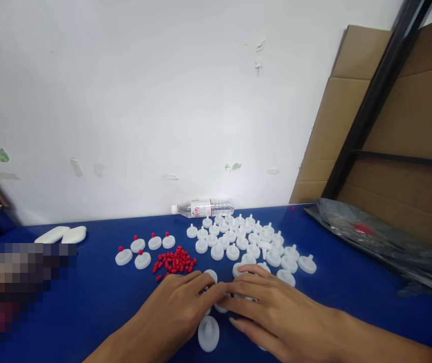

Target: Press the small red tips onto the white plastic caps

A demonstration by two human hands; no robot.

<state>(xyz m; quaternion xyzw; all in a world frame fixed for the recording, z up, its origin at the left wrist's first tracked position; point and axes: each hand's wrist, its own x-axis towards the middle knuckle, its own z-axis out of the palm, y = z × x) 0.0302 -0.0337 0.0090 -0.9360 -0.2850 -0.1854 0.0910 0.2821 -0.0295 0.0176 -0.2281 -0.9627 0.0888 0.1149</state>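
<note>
My left hand (pixel 187 305) reaches over several white nozzle caps at the near middle of the table, its fingers bent but apart. My right hand (pixel 272 307) spreads its fingers palm down over more caps beside it. The two hands' fingertips nearly meet above a white cap (pixel 222 307), which they partly hide. I cannot see either hand gripping a cap. Just below the fingers lies another round white cap (pixel 208 334). Past my hands is a pile of loose red tips (pixel 176 261) and a large group of white nozzle caps (pixel 233 237), most standing spout up.
Several white caps with red tips (pixel 142 260) stand at left. A clear plastic bottle (pixel 211 207) lies along the wall. Two white oval objects (pixel 74 235) sit far left, near a pixelated area. A grey plastic bag (pixel 374 242) and cardboard (pixel 332 121) are at right.
</note>
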